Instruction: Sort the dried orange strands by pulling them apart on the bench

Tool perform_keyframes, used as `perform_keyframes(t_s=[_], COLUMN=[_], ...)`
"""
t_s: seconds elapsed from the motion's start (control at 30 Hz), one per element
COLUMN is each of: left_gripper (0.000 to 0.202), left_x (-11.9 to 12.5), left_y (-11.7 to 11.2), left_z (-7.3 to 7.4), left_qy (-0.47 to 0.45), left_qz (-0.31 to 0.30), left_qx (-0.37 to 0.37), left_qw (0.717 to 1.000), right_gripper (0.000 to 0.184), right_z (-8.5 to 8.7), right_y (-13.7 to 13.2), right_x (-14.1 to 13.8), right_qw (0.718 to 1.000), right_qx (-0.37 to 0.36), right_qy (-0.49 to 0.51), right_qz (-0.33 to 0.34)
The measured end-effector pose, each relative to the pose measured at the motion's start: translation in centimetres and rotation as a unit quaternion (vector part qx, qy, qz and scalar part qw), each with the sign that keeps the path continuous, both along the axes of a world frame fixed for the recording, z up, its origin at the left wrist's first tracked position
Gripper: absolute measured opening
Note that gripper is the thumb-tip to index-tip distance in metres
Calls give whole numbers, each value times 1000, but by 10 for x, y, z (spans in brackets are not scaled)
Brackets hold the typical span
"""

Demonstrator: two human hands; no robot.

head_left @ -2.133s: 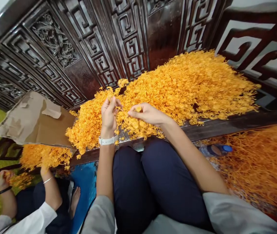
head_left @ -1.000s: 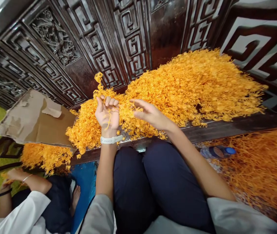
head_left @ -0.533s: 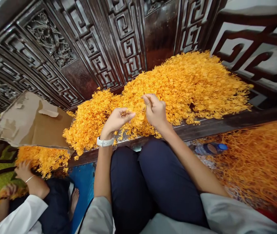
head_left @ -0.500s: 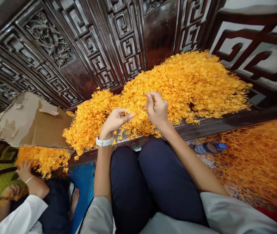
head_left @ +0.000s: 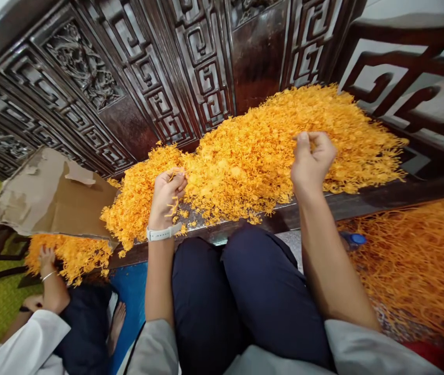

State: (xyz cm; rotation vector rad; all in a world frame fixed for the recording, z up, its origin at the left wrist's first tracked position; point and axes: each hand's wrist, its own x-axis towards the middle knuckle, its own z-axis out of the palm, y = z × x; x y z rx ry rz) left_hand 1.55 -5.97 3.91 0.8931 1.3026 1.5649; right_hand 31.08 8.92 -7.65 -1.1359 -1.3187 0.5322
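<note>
A big heap of orange thread-like strands (head_left: 268, 140) lies on a dark carved wooden bench (head_left: 381, 192). My left hand (head_left: 166, 195), with a white watch on the wrist, is curled shut on a few orange strands at the heap's near left side. My right hand (head_left: 311, 159) is raised over the right half of the heap, fingers pinched together; what they hold is too fine to make out. My dark-trousered knees (head_left: 245, 281) are just below the bench edge.
A torn cardboard sheet (head_left: 50, 192) lies at the left on the bench. Another person in white sleeves (head_left: 30, 344) reaches into a smaller orange heap (head_left: 73, 255) at lower left. More orange strands (head_left: 417, 265) and a blue-capped bottle (head_left: 352, 239) lie on the floor, right.
My hands, which met over the middle of the heap, have drawn apart: the right swung right and up, the left pulled back left and closed. The other person's hand rose to the small heap.
</note>
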Motion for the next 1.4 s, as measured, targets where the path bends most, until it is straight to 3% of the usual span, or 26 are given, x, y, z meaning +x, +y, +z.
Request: perform_keyframes(t_s=[0.07, 0.13, 0.23, 0.33, 0.4, 0.5, 0.57, 0.7, 0.77, 0.97, 1.17, 1.27, 1.4], left_gripper=[18, 21, 26, 26, 28, 27, 26, 23, 19, 15, 15, 13, 17], left_x=[7, 15, 22, 23, 22, 22, 24, 30, 32, 34, 37, 35, 26], left_y=[5, 10, 15, 17, 16, 15, 15, 17, 16, 15, 15, 17, 20], left_z=[-2, -5, -9, -12, -13, -14, -14, -14, -13, -10, -8, -10, -15], left_qy=[11, 31, 53, 88, 112, 103, 95, 115, 89, 20, 24, 60, 173], left_qz=[-14, -18, -12, -2, 3, -13, -23, -14, -9, -1, -1, 12, 78], left_qx=[21, 34, 53, 73, 78, 66, 49, 25, 29, 43, 47, 57, 76], left_qw=[1000, 999, 997, 993, 991, 992, 994, 993, 996, 999, 999, 997, 979], right_gripper=[77, 86, 86, 77, 63, 40, 35, 50, 61, 61, 57, 55, 51], right_z=[13, 31, 56, 65, 64, 61, 63, 69, 69, 64, 66, 67, 72], right_y=[-6, -18, -43, -67, -76, -80, -79, -71, -64, -41, -24, -17, -5], right_x=[-8, -25, -61, -98, -114, -121, -117, -111, -109, -104, -100, -102, -107], right_qw=[997, 994, 987, 914, 871, 845, 815, 717, 698, 714, 761, 783, 804], right_qx=[-6, -7, -38, -133, -172, -180, -199, -299, -323, -297, -237, -240, -257], right_qy=[-64, -109, -30, 104, 183, 308, 392, 514, 540, 569, 556, 519, 471], right_qz=[-33, -11, 156, 370, 421, 400, 377, 364, 342, 281, 237, 244, 257])
